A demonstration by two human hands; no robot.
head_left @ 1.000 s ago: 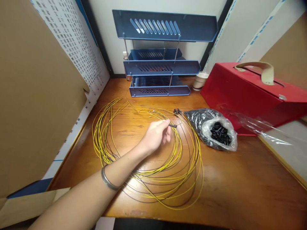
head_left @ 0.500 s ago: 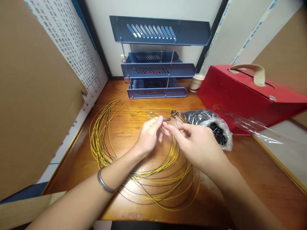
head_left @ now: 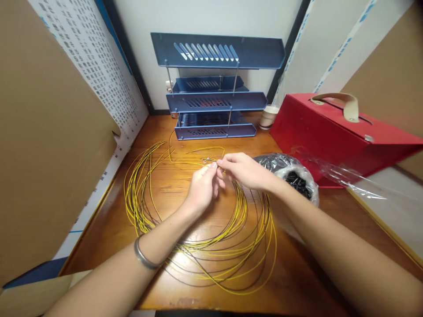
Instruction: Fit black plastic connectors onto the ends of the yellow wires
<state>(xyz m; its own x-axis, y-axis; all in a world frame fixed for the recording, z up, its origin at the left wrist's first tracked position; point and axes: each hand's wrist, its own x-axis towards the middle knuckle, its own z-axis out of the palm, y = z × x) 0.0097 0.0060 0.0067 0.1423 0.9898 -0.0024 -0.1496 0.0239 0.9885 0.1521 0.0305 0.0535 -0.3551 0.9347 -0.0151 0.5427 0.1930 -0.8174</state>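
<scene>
- Wires, thin, yellow and black (head_left: 243, 210), lie in loose coils across the brown wooden worktop (head_left: 300, 281).
- Bare left hand (head_left: 201, 186) and bare right hand (head_left: 246, 171) meet above them, each grip pinched closed, its contents hidden.
- Clear plastic bag (head_left: 271, 162) of small black pieces (head_left: 298, 184) sits near a red box (head_left: 310, 141).

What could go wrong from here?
The loops of yellow and dark wire cross one another, so pulling one might snag others. The right forearm passes close to the open plastic bag of small black parts; a bump could spill them. The left forearm crosses over the loops and might drag them.
</scene>
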